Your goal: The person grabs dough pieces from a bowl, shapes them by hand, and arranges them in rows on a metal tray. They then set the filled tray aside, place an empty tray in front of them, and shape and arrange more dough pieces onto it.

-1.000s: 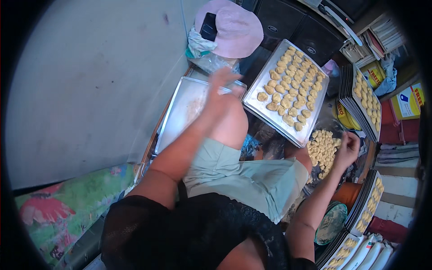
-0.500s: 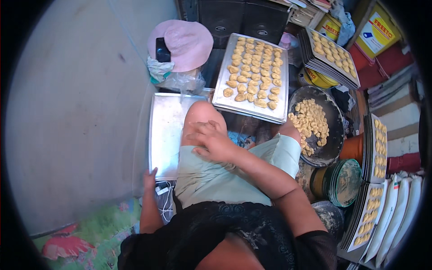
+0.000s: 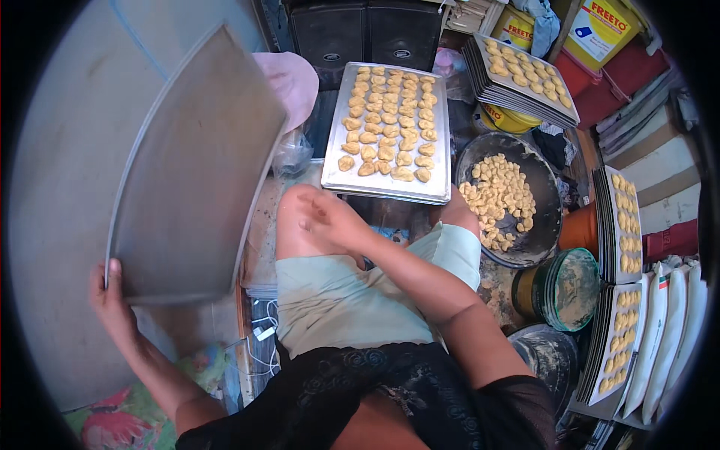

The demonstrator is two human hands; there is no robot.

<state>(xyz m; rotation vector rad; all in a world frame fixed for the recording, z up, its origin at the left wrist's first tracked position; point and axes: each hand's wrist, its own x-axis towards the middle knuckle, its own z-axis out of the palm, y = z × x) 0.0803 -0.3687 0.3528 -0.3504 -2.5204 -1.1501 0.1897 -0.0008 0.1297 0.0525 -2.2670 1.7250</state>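
My left hand [image 3: 111,296] grips the near corner of a bare metal baking tray [image 3: 195,187], thumb on its face. The tray is tilted up on edge at the left, in front of the wall, and blurred by motion. My right hand [image 3: 326,217] is over my left knee with its fingers apart and nothing in them. Ahead of my knees, another baking tray [image 3: 351,182] bears rows of shaped yellowish dough pieces [image 3: 390,129]. Right of my right knee, a dark round basin [image 3: 551,199] contains a heap of small dough pieces [image 3: 499,199].
Stacked trays topped with dough pieces stand at the far right [image 3: 525,94] and along the right side [image 3: 619,217]. A green-lidded tub [image 3: 574,289] is near the basin. Black speakers [image 3: 330,34] stand at the back; a pink hat [image 3: 292,82] is partly behind the raised tray. White cables [image 3: 262,334] lie at lower left.
My left hand has lifted the bare tray from beside my left leg and swung it up to the left. My right hand stays near the knee. The whole view has shifted slightly.
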